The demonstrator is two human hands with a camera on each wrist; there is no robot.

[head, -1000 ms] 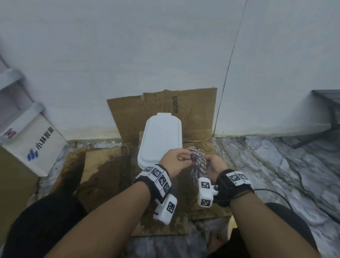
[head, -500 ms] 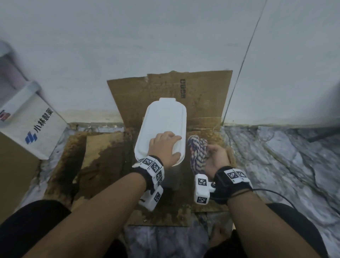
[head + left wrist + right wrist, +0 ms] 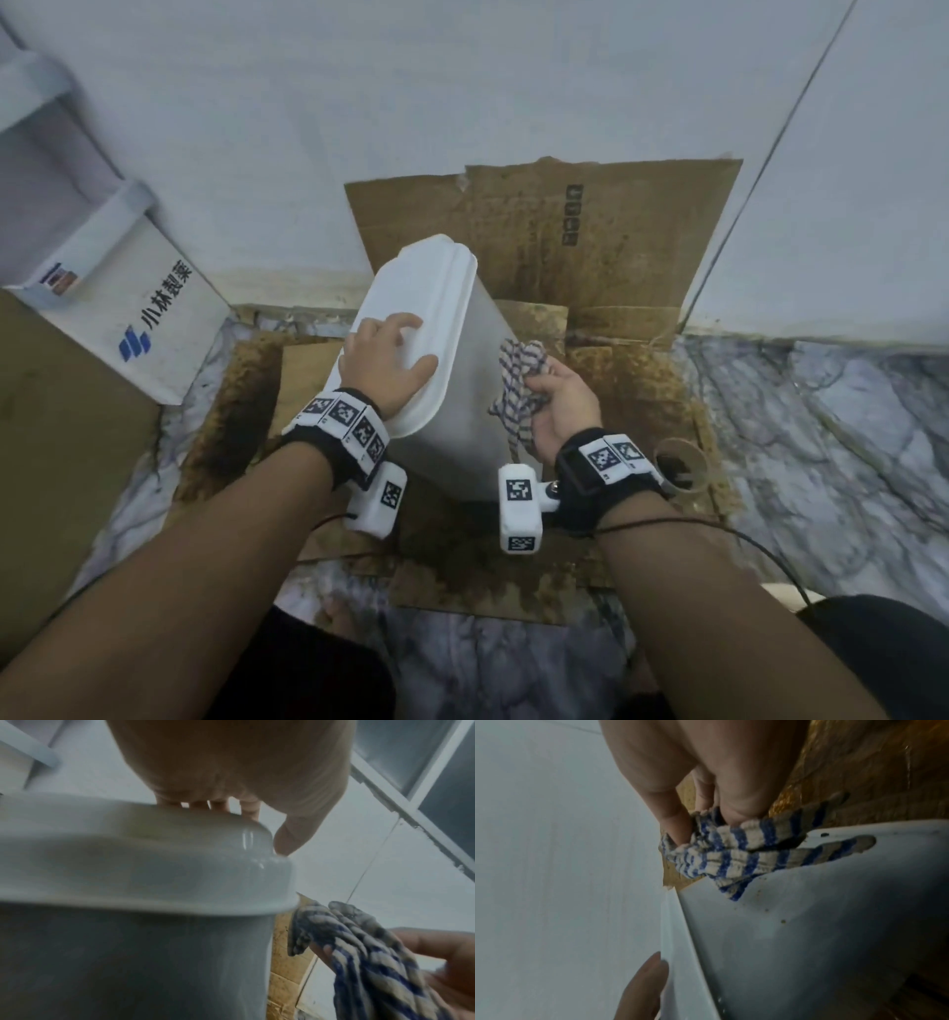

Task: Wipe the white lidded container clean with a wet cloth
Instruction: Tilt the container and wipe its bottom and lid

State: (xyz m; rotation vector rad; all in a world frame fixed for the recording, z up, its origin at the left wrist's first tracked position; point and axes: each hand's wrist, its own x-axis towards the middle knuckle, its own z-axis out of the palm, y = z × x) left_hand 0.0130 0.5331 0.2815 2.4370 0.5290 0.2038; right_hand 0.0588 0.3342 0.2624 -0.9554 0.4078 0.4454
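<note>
The white lidded container [image 3: 436,360] is now tipped toward ten o'clock on the stained cardboard [image 3: 616,288], where half a second ago it stood upright — its right side wall has been exposed. The lid is pressed by the left hand [image 3: 382,360], fingers spread flat across it and the thumb at the rim. The bunched blue-striped cloth [image 3: 516,390] is pinched between thumb and fingers of the right hand [image 3: 562,406], at three o'clock of the container, and is laid against the side wall. Brown specks can be seen on that wall in the right wrist view — so wiping of the side is judged to be just beginning, with the lid still closed.
</note>
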